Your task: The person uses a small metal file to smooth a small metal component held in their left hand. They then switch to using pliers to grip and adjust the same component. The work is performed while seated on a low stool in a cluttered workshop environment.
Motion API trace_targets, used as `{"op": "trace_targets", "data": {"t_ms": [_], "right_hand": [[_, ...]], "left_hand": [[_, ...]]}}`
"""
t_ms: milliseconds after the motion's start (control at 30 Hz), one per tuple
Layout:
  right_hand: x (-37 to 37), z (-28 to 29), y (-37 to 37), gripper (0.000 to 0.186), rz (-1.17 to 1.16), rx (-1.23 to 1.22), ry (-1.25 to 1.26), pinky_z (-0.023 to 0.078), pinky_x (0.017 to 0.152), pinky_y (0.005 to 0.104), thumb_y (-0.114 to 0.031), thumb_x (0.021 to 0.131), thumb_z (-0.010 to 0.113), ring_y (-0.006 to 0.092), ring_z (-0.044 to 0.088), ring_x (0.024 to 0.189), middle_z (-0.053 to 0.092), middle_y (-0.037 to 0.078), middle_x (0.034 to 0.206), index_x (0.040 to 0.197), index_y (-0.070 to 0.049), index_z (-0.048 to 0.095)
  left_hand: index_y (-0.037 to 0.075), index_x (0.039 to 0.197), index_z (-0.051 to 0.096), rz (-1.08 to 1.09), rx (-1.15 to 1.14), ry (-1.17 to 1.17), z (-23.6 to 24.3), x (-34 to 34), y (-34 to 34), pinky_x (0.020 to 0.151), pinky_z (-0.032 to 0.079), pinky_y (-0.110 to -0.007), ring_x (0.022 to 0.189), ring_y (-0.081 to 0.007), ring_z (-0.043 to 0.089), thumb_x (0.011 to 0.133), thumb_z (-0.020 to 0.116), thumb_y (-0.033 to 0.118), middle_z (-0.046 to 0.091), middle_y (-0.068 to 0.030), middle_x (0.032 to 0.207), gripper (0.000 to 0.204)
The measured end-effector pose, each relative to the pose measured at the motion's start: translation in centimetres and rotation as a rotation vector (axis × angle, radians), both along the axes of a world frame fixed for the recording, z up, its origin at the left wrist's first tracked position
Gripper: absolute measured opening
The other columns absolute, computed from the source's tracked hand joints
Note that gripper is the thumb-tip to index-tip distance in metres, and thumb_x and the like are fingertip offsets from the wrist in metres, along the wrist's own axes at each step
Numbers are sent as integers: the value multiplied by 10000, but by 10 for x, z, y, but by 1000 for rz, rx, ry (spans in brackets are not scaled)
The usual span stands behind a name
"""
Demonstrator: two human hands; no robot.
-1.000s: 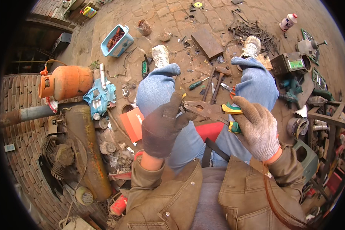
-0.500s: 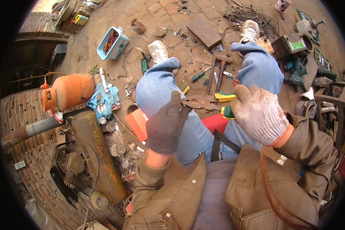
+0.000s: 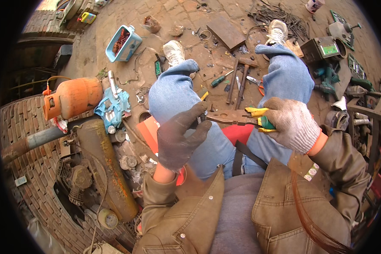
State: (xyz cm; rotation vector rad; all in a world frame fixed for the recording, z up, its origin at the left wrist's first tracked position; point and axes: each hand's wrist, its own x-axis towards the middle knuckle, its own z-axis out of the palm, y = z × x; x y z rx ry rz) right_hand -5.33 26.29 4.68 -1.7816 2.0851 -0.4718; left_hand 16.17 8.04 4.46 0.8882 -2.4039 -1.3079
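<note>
My right hand [image 3: 293, 123], in a pale knit glove with a brown palm, is closed round the yellow and green handles of a pair of pliers [image 3: 228, 116]. The rusty jaws point left over my lap and reach the fingertips of my left hand [image 3: 181, 137]. That hand wears a dark, dirty glove. Its thumb and fingers pinch a small dark piece [image 3: 198, 120], mostly hidden by the glove, right beside the jaw tips. Whether the jaws grip the piece, I cannot tell.
Between my feet lie a hammer [image 3: 243, 82], a green screwdriver [image 3: 222, 78] and a flat metal block [image 3: 226, 35]. An orange gas cylinder [image 3: 78, 98] and a blue tub [image 3: 123, 44] are at left. A green power drill [image 3: 328, 82] lies at right.
The pliers' handles have come closer together, and my right hand has moved slightly right and down. My left hand has turned, so the small dark piece in its pinch now shows.
</note>
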Motion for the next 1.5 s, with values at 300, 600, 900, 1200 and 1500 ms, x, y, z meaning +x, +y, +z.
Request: {"op": "trace_targets", "data": {"t_ms": [300,600,900,1200,1500], "right_hand": [[14,6,-13,215,-46,-61,226,520,765,418,-175,710,735,290,635,899,620,115,1111,853,-34,657],[9,-5,-11,154,55,-15,252,531,630,395,-202,750,687,266,645,759,587,75,850,792,-56,657],[-2,-1,7,311,106,62,67,532,735,420,-190,722,796,310,667,899,650,99,1041,982,-79,666],[0,-2,6,360,38,-19,-63,538,846,440,-169,742,798,356,661,1004,657,148,1174,1057,-49,672],[14,5,9,450,-98,84,-268,535,880,428,-171,735,808,382,646,1034,650,173,1213,1133,-8,677]], "left_hand": [[70,1201,694,-107,-547,-248,1,-11,4,701,557,-358,814,-281,725,841,768,123,728,-158,941,371],[56,1252,677,-95,-302,-142,-4,2,-1,730,567,-313,817,-186,717,844,767,75,739,-119,956,418],[-43,1239,663,-16,302,-55,9,16,1,768,576,-267,860,-134,687,859,703,-73,724,-110,993,384],[-24,1201,690,-16,33,67,2,11,1,784,577,-286,888,-149,707,841,713,-82,742,-124,1014,365],[19,1156,719,-61,-518,93,0,7,0,790,573,-307,909,-228,740,808,757,-45,754,-131,1033,356]]}}
